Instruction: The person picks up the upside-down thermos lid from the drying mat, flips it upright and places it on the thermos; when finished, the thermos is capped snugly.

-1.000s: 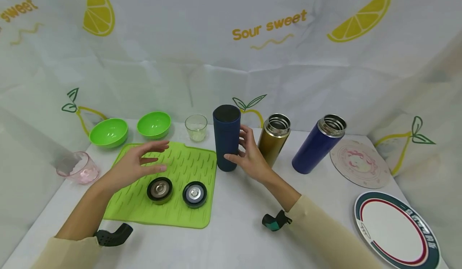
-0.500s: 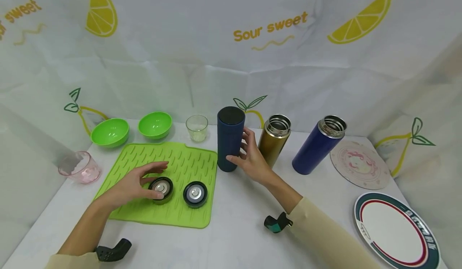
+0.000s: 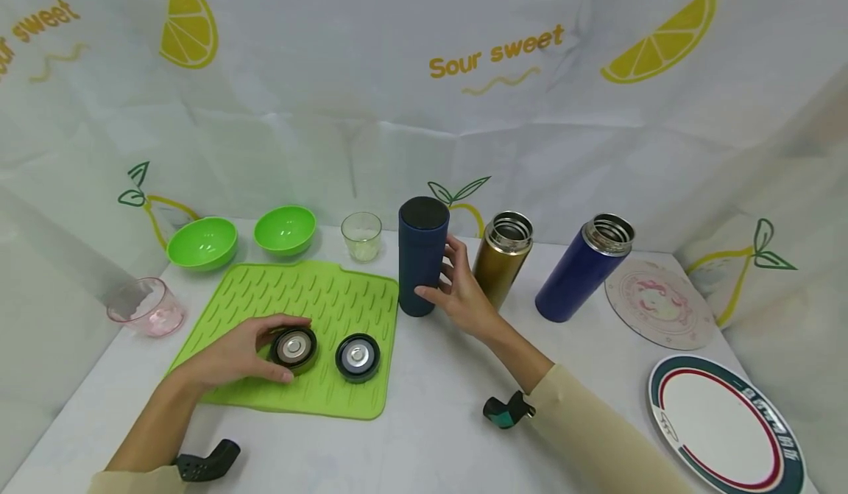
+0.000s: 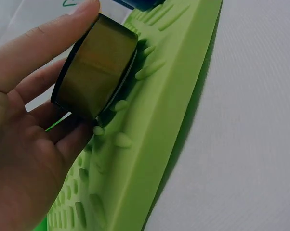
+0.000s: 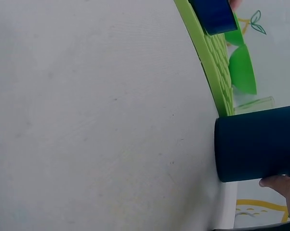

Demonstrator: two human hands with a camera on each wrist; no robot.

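Note:
My left hand (image 3: 241, 350) reaches round a gold bottle lid (image 3: 294, 348) that lies upside down on a green drying mat (image 3: 318, 295). Its thumb is at the near side and its fingers curl round the other; in the left wrist view the lid's gold side (image 4: 99, 62) shows between them. A second lid (image 3: 358, 357), dark with a silver inside, lies to the right on the mat. My right hand (image 3: 464, 291) holds a dark navy thermos (image 3: 422, 266) upright beside the mat, thumb in front. Its far fingers are partly hidden.
An uncapped gold thermos (image 3: 502, 258) and an uncapped blue thermos (image 3: 583, 269) stand to the right. Beyond them lie a round pink mat (image 3: 659, 306) and a plate (image 3: 722, 420). Green bowls (image 3: 202, 244), a clear glass (image 3: 361, 236) and a pink glass (image 3: 147, 310) stand at back and left.
My left hand has come down and its thumb and fingers have closed round the gold lid. The right hand and the navy thermos shifted slightly right at first, then stayed put.

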